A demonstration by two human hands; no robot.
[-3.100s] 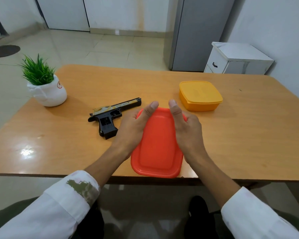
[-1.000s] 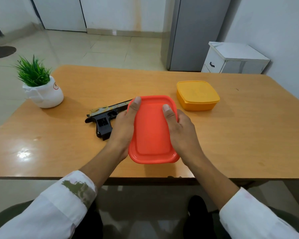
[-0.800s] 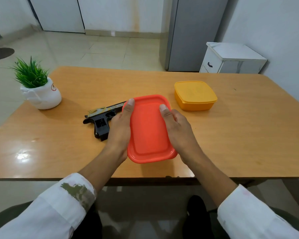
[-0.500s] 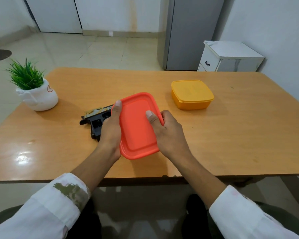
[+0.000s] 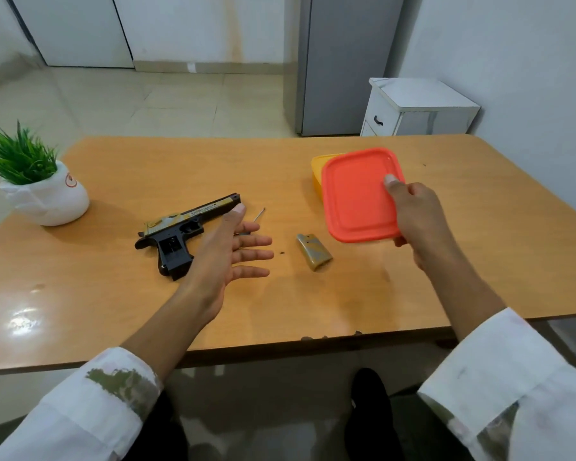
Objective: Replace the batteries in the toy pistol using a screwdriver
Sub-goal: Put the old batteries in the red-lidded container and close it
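A black and gold toy pistol (image 5: 180,232) lies on its side on the wooden table (image 5: 130,287), left of centre. My left hand (image 5: 231,249) hovers open just right of it, fingers spread. A thin screwdriver (image 5: 258,216) lies behind my fingers, mostly hidden by them. A small gold cover piece (image 5: 314,251) lies on the table at centre, with a tiny dark speck (image 5: 282,252) beside it. My right hand (image 5: 416,216) holds a red-orange box (image 5: 359,194) lifted and tilted, in front of the yellow box (image 5: 316,169).
A potted green plant in a white pot (image 5: 44,191) stands at the table's left edge. Beyond the table are a grey fridge (image 5: 343,61) and a white cabinet (image 5: 416,108). The table's front edge runs close to my sleeves.
The red-orange box has been lifted off the table's centre and carried right by my right hand. My left hand let go and opened. The screwdriver and gold cover piece now show.
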